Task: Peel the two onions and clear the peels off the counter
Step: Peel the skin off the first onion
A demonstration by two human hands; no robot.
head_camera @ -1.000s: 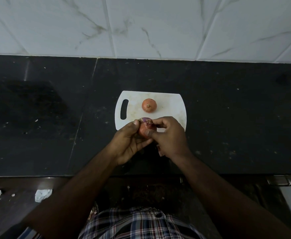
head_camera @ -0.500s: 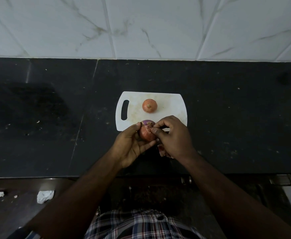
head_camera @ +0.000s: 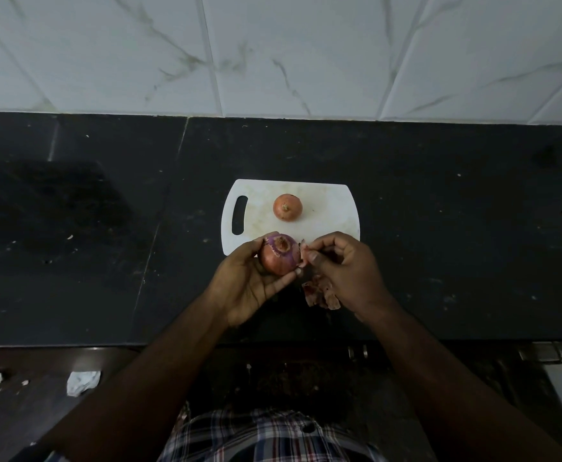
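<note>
My left hand grips a partly peeled onion, purple at its top and brown lower down, just in front of the white cutting board. Beside it on the right, my right hand pinches a strip of peel that hangs from the onion's side. A second onion, with its brown skin on, sits on the board. A small heap of loose peels lies on the black counter under my right hand.
White marble-pattern wall tiles rise behind the counter. The counter's front edge runs just under my wrists. White scraps lie on the dark floor at lower left. Metal hinges show at the lower right.
My right hand has drawn away to the right of the onion, pulling a strip of peel with it. The onion's purple top is now exposed. The peel heap is more visible.
</note>
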